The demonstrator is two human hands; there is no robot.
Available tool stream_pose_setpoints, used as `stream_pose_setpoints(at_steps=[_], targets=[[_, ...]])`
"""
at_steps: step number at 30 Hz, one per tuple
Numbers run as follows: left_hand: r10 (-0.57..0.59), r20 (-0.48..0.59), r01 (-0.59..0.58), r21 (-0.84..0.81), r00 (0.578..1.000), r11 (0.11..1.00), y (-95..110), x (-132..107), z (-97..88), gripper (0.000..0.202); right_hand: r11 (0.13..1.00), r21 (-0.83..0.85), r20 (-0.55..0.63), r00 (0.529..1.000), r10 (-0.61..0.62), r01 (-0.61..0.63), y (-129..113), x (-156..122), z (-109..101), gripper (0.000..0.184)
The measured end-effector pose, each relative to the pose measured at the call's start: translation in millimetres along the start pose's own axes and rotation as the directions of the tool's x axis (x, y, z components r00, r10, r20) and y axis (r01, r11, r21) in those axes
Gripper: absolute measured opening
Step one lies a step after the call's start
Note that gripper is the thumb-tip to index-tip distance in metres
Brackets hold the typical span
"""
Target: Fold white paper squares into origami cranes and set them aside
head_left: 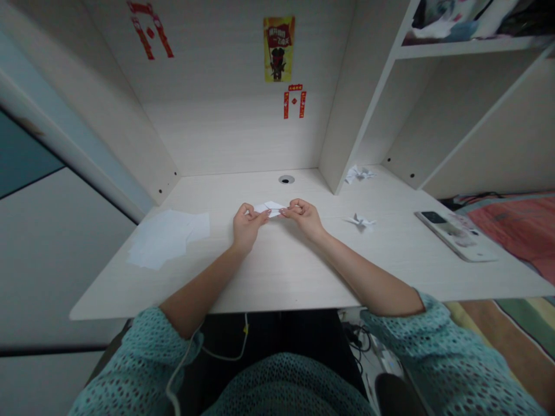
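Observation:
Between my two hands, over the middle of the white desk, is a small folded white paper (pixel 274 205). My left hand (pixel 248 226) pinches its left side with thumb and fingers. On the opposite side, the thumb and fingers of my right hand (pixel 306 217) grip the right end. Creases and a pointed upper edge show on the paper; the fingertips cover parts of both ends. Left of my left hand lies a loose pile of white paper sheets (pixel 162 238). A folded paper piece with pointed arms (pixel 361 221) rests to the right of my right hand.
More folded paper pieces (pixel 359 174) sit by the shelf's upright panel. A phone (pixel 455 236) lies at the desk's right side. Behind my hands is a round cable hole (pixel 286 179). The desk's front edge (pixel 277 311) runs beneath my forearms, and a white cable (pixel 225 357) hangs below it.

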State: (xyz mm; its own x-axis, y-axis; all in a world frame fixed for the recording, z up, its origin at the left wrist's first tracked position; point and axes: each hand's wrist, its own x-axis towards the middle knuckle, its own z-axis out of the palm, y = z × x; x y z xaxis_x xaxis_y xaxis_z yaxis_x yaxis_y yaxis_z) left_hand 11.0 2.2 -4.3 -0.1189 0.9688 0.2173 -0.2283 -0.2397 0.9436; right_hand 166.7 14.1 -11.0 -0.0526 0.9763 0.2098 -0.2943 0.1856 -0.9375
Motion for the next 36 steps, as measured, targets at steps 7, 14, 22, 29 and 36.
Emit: stream_pose_setpoints(at_steps=[7, 14, 22, 29, 36], targets=[[-0.023, 0.003, 0.023, -0.034, 1.000, 0.999, 0, 2, -2.1, 0.046, 0.998, -0.070, 0.055, 0.998, 0.002, 0.002, -3, 1, -2, 0.037], [0.005, -0.041, -0.006, -0.027, 0.999, 1.000, -2, 1, -1.6, 0.047, 0.998, 0.057, 0.062, 0.998, -0.023, 0.019, -3, -5, 5, 0.043], [-0.036, -0.005, 0.036, -0.028, 0.999, 0.999, -4, -6, 5.4, 0.049, 0.997, 0.076, -0.099, 0.994, 0.036, -0.029, 9, -12, 18, 0.058], [-0.010, 0.027, 0.010, 0.005, 1.000, 1.000, -3, -7, 5.9, 0.049, 1.000, 0.013, -0.103, 0.995, 0.010, -0.009, 5, -12, 16, 0.059], [-0.005, 0.014, 0.005, 0.032, 1.000, 0.999, -1, -3, 2.2, 0.048, 1.000, 0.011, -0.009, 1.000, -0.002, 0.002, -2, -10, 10, 0.052]])
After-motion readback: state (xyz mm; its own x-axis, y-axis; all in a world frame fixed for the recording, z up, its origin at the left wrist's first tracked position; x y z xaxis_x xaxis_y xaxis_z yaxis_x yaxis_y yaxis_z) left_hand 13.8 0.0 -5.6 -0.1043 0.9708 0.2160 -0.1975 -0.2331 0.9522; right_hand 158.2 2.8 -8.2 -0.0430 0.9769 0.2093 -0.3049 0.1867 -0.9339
